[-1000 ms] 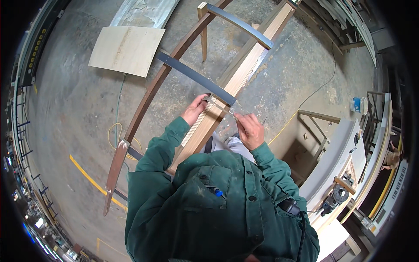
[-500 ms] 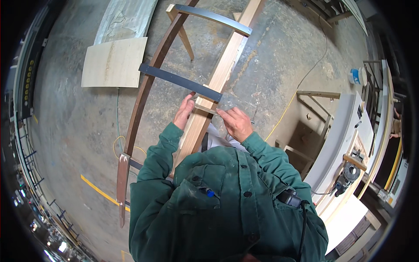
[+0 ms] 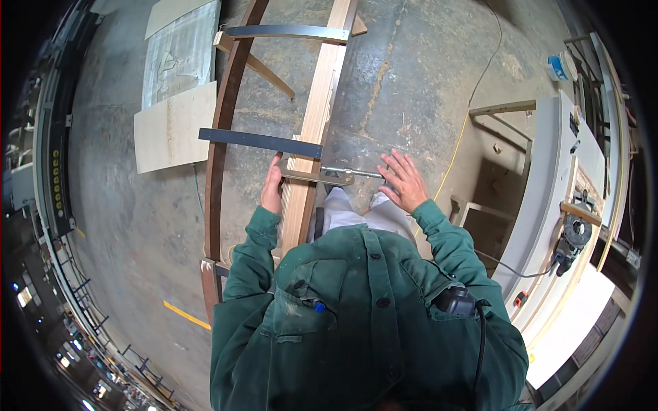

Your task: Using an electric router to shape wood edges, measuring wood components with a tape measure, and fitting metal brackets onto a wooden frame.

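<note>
A metal C-clamp (image 3: 301,176) lies across the pale laminated wood beam (image 3: 316,109), just nearer to me than a dark crossbar (image 3: 264,141). Its threaded screw (image 3: 353,172) sticks out to the right of the beam. My left hand (image 3: 272,190) is at the clamp's left end, against the beam's side, its fingers closed around that end and partly hidden. Off the screw's outer end, my right hand (image 3: 406,183) has its fingers spread and holds nothing.
A dark curved rail (image 3: 226,103) runs left of the beam, joined by a second crossbar (image 3: 288,32). Wooden boards (image 3: 175,127) lie on the floor at left. At right stands a white-topped bench (image 3: 545,164) with a power tool (image 3: 576,233); a yellow cord (image 3: 452,168) crosses the floor.
My right hand has come off the clamp and opened, moving right. The clamp's screw now shows, pointing right. The view has shifted, so the frame appears farther left.
</note>
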`<action>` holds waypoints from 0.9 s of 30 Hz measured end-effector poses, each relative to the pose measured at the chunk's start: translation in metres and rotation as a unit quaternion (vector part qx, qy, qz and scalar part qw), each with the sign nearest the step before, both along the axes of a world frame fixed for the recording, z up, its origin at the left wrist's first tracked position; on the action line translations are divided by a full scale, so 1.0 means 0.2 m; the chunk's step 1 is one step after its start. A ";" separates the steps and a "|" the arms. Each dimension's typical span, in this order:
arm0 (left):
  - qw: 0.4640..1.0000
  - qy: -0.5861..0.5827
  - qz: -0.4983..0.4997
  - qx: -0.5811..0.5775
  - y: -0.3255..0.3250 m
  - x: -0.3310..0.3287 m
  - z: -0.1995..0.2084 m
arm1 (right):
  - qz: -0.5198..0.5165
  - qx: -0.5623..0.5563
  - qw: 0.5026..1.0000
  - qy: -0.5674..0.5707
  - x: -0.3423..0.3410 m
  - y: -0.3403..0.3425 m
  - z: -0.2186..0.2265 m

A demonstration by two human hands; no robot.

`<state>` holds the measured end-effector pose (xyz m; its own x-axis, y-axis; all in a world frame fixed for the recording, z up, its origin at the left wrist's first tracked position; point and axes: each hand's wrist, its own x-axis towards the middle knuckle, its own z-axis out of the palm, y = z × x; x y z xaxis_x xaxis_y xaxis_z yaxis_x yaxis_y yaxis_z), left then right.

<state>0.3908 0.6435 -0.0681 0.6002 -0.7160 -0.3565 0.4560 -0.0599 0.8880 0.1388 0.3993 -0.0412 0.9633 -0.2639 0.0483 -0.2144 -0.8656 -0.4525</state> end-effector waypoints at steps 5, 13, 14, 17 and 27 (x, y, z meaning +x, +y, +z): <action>0.999 -0.009 0.003 0.033 0.01 0.02 -0.08 | -0.007 -0.035 0.999 -0.014 0.02 0.01 -0.04; 0.996 -0.044 0.015 0.071 -0.03 -0.02 0.02 | 0.027 -0.013 1.000 0.006 0.04 -0.02 -0.04; 0.997 -0.023 0.010 0.068 -0.06 -0.03 0.09 | 0.023 -0.001 1.000 0.002 0.03 -0.02 -0.05; 0.986 -0.142 -0.070 0.054 -0.07 -0.02 0.09 | 0.014 0.020 1.000 -0.005 0.03 0.00 -0.08; 0.960 -0.171 -0.111 0.191 -0.12 -0.05 0.14 | -0.008 0.063 0.998 -0.012 0.03 0.00 -0.07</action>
